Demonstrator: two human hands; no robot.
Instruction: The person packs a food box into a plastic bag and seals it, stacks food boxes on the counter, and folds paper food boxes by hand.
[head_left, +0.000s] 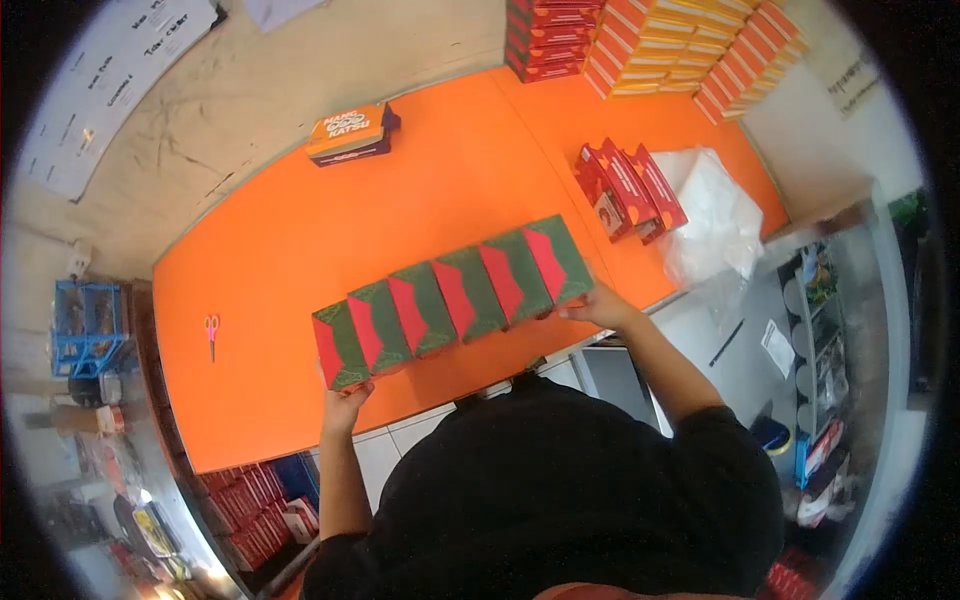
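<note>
A row of several green and red boxes point(428, 303) lies side by side at a slant over the front part of the orange table point(250, 240). My left hand point(346, 402) grips the left end of the row at its near corner, fingers partly hidden by the box. At the opposite end, my right hand point(600, 308) presses the outer side of the last box, with fingers curled under its near edge. Between the two hands the boxes stay pressed together.
Two red boxes point(617, 190) stand at the right beside a white plastic bag point(712, 205). An orange and dark box point(350, 135) sits at the back. Stacks of orange boxes point(660, 50) and red boxes point(550, 40) line the wall. Scissors point(212, 335) lie at the left.
</note>
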